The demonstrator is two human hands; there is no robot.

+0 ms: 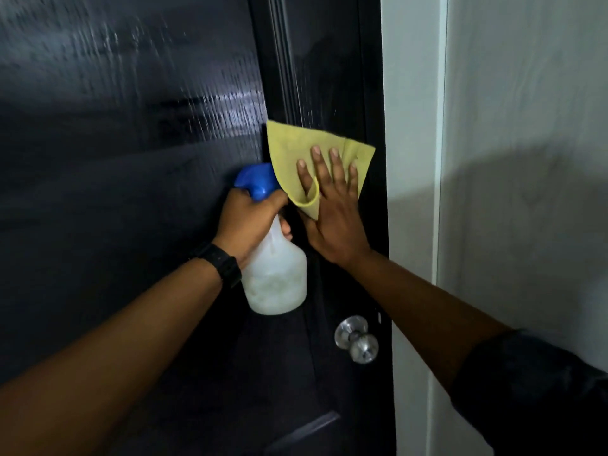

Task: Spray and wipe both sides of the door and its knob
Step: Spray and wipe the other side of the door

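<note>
The left hand (251, 222) curls round a spray bottle's (276, 278) neck; pale liquid fills its lower part. The right hand (332, 218), fingers straight, presses a yellow cloth (292, 149) flat on the dark door (131, 159).

black door (131, 192) with a streaky wet sheen, yellow cloth (292, 149), blue sprayer head on a cloudy white bottle (274, 278), silver knob (357, 339), black watch (220, 263), pale grey wall (526, 126).

Black watch (221, 262) on left wrist; dark sleeve (533, 390) on right upper arm.
</note>
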